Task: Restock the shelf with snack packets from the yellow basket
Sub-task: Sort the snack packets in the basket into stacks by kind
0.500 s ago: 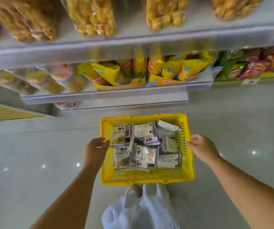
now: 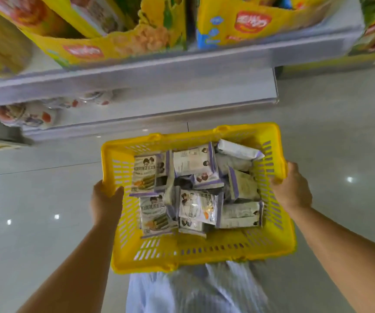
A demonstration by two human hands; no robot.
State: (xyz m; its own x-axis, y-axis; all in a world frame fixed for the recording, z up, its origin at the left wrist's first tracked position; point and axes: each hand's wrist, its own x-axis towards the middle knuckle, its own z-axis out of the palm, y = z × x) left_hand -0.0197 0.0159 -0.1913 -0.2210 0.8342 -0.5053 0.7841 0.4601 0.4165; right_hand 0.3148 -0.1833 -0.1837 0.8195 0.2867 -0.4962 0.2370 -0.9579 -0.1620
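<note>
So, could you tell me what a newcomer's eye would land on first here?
The bright yellow slotted plastic basket fills mid-frame, heaped with white-and-purple snack packets, the left hand and right hand gripping its side rims. Above it, yellow cardboard display boxes stand on the grey metal shelf.

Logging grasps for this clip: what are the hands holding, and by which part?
The yellow basket: left hand grips its left rim, right hand its right rim.
</note>
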